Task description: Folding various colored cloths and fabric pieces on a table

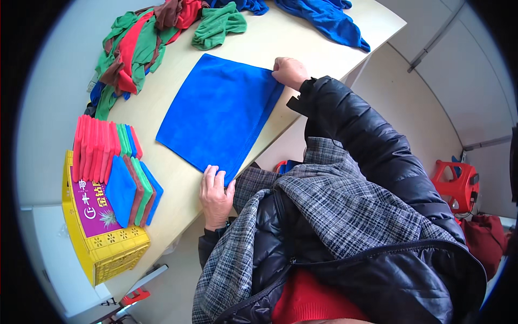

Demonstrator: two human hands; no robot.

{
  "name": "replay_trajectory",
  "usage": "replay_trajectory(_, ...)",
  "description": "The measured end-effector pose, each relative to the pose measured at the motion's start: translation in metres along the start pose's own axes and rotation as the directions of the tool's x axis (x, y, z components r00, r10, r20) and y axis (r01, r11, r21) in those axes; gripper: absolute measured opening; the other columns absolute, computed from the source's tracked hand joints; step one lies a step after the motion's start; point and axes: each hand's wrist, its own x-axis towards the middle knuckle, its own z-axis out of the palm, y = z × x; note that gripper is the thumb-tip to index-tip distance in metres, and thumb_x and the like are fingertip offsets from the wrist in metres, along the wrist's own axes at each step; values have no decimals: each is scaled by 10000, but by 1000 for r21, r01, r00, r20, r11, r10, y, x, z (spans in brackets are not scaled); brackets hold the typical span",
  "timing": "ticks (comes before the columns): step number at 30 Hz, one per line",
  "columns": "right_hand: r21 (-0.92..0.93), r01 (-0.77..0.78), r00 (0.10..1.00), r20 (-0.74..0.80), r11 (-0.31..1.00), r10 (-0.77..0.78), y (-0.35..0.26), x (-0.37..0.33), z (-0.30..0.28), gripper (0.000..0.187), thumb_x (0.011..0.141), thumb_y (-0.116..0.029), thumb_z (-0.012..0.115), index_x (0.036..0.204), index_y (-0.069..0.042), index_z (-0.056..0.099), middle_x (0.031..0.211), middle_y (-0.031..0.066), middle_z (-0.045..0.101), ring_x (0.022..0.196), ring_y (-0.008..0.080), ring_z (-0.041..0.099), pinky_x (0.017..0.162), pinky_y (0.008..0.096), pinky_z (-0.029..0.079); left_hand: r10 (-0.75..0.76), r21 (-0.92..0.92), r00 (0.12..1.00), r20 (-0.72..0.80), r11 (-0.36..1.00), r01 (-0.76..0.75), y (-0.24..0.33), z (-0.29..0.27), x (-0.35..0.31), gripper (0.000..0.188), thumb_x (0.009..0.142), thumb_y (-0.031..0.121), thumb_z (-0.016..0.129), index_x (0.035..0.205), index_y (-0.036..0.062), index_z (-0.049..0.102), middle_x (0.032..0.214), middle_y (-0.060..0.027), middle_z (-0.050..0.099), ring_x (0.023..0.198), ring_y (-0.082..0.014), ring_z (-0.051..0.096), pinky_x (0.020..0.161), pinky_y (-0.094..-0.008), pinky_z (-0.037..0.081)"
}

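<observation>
Left hand (216, 195) fingers flat on blue cloth (218, 113) corner; right hand (288, 71) pinching far corner; uneven pull risks skewed edges.

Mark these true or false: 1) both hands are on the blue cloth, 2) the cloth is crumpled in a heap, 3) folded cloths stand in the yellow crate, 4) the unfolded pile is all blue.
1) True: the left hand presses the near corner of the blue cloth, and the right hand holds its far corner.
2) False: it lies spread flat on the table.
3) True: folded red, green, blue and brown cloths stand in the yellow crate.
4) False: the loose pile mixes green, red and brown.
</observation>
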Motion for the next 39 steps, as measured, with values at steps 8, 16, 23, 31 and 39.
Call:
replay_trajectory(8,391,-191,972,204,900,117,1,2,-26,143,883,-150,645,909,-14,684,767,96,689,698,204,701,646,326,564,-13,-64,999,-43,998,11,-8,1,-2,198,855,14,690,1043,19,628,1183,-176,656,1139,-408,631,942,-475,529)
replay_trajectory(16,179,-115,975,211,977,76,7,-28,-24,108,881,-88,609,920,-12,675,776,110,692,689,216,699,657,325,564,-89,-115,995,-36,990,84,-15,6,-14,53,923,24,620,967,1,603,1165,-163,652,1144,-381,628,953,-467,518)
replay_trajectory(23,-10,65,987,150,998,-63,17,-33,-21,110,865,-60,577,920,-23,664,820,150,695,786,302,692,737,378,555,-94,-107,991,-100,991,83,-14,4,-18,20,944,-8,579,959,-5,566,1149,-196,661,1094,-392,648,905,-467,537)
replay_trajectory(31,-62,125,992,39,990,-122,17,-43,-11,219,856,2,520,1020,-43,659,927,190,708,917,373,678,820,439,546,-31,-32,987,-158,999,26,-9,0,-17,18,946,-1,583,958,2,570,1156,-189,650,1101,-391,641,927,-472,533)
replay_trajectory(39,230,85,995,21,970,-93,30,-46,-23,150,904,-50,578,1048,-57,620,901,132,677,863,273,672,804,369,555,96,9,986,-135,995,-96,-5,1,-25,103,913,8,623,1005,8,577,1178,-163,628,1141,-384,620,965,-473,519)
